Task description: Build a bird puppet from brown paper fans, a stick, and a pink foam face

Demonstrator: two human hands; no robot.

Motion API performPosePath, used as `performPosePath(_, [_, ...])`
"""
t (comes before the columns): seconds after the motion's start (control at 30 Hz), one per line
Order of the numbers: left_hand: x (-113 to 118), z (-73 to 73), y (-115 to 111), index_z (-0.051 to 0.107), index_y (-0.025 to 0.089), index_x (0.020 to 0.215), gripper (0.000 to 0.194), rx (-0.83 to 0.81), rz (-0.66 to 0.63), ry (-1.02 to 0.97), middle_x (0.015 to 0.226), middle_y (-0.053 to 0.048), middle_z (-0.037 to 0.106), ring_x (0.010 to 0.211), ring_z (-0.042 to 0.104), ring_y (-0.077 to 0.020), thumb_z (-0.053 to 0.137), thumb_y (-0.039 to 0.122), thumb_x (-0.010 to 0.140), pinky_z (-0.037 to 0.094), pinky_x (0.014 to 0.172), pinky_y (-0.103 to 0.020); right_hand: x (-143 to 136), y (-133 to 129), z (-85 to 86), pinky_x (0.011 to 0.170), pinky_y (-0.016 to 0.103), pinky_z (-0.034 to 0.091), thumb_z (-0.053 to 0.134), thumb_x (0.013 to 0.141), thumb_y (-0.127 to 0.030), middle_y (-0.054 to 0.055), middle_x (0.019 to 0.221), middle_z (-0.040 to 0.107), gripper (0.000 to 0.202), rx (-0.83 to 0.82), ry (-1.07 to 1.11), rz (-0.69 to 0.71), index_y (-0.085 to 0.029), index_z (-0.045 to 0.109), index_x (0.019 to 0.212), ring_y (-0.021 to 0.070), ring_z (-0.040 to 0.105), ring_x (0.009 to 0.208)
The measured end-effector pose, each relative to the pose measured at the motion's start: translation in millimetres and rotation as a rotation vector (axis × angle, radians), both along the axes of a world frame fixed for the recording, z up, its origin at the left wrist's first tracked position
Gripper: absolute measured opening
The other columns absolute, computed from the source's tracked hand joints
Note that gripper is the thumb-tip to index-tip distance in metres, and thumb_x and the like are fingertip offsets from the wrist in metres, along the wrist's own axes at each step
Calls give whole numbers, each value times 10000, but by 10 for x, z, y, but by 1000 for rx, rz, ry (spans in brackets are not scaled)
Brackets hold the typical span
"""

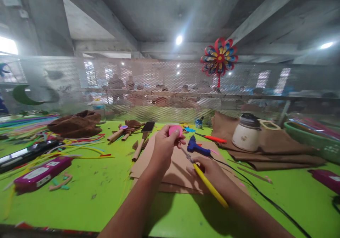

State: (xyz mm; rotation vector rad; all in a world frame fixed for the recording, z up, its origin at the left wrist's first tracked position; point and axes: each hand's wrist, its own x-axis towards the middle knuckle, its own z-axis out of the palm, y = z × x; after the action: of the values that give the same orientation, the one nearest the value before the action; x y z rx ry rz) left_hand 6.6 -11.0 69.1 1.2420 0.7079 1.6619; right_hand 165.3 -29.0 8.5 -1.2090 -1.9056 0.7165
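My left hand (166, 142) pinches a round, flat pink piece (175, 130) between thumb and fingers, above brown sheets (175, 179). In my right hand (208, 170) is a yellow-handled tool (209, 186) with a slim metal front end that points up toward the left fingers. Whether it is scissors or pliers I cannot tell. Just beyond the right hand a blue glue gun (196, 147) lies on the sheets, its black cord running to the lower right. An orange-red handled tool (215, 139) rests behind it.
On the green table (98, 202) lie a phone (148, 126), rolled brown pieces (116, 135), a purple box (44, 173) and colored strips (79, 149). To the right, a white jar (246, 135) stands on folded brown material (289, 149), beside a green basin (313, 142). A perforated screen (159, 89) rises behind.
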Motion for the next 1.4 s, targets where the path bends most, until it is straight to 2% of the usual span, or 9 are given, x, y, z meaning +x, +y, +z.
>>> performPosePath(0.17, [25, -13, -10, 617, 107, 879, 190, -61, -147, -12, 737, -112, 702, 622, 679, -181, 595, 287, 820, 506, 544, -250, 4, -123, 106, 630, 271, 329, 548, 763, -216, 69, 851, 686, 184, 87, -498, -3, -191, 671, 897, 201, 576, 778])
performPosePath(0.37, [36, -11, -23, 671, 128, 796, 221, -61, -213, 15, 779, -104, 700, 678, 673, -179, 651, 348, 786, 503, 586, -255, 190, -5, 199, 718, 308, 388, 613, 771, -282, 120, 947, 674, 225, 213, -749, 101, -178, 709, 945, 244, 596, 886])
performPosePath(0.43, [45, -15, -26, 685, 127, 765, 216, -55, -197, 42, 765, -90, 687, 670, 640, -158, 675, 342, 767, 479, 588, -241, 255, 81, 332, 739, 314, 413, 612, 796, -297, 108, 957, 685, 284, 227, -574, 92, -183, 712, 1035, 227, 603, 874])
performPosePath(0.57, [65, -59, -8, 683, 119, 680, 243, -51, -107, 132, 659, -42, 611, 594, 500, -110, 722, 355, 721, 378, 551, -221, 220, 250, 586, 648, 290, 441, 549, 854, -406, 67, 788, 684, 319, 114, 40, 77, -132, 700, 915, 159, 596, 696])
performPosePath(0.73, [77, -126, 26, 623, 143, 585, 339, -60, -46, 206, 529, 21, 444, 527, 342, -97, 695, 437, 737, 253, 522, -239, 52, 348, 508, 584, 267, 441, 653, 758, -455, 22, 654, 614, 347, -81, 470, 155, -112, 659, 806, 115, 547, 593])
performPosePath(0.9, [127, -145, 31, 629, 142, 590, 330, -75, -54, 206, 543, 21, 446, 537, 345, -95, 702, 432, 728, 249, 527, -242, 79, 324, 343, 588, 279, 464, 632, 799, -471, 44, 683, 635, 366, -53, 540, 166, -108, 662, 770, 119, 561, 604])
performPosePath(1.07, [163, -159, 34, 703, 119, 731, 246, -111, -74, 224, 600, -6, 547, 556, 394, -94, 729, 362, 706, 288, 540, -237, 161, 331, 310, 564, 266, 449, 661, 790, -420, 12, 612, 617, 298, -18, 585, 169, -125, 671, 753, 114, 546, 565])
performPosePath(1.2, [157, -179, 50, 680, 126, 685, 218, -105, -67, 250, 569, 14, 533, 536, 398, -86, 763, 326, 672, 294, 533, -235, 189, 362, 282, 532, 258, 419, 670, 796, -441, 0, 572, 599, 317, 16, 567, 164, -139, 659, 701, 105, 517, 526])
performPosePath(1.4, [135, -198, 100, 615, 128, 657, 366, -163, -92, 176, 588, -15, 569, 545, 482, -99, 680, 477, 747, 336, 536, -232, 212, 413, 253, 463, 240, 335, 689, 773, -453, -19, 542, 580, 318, 22, 575, 82, -148, 648, 693, 85, 452, 470])
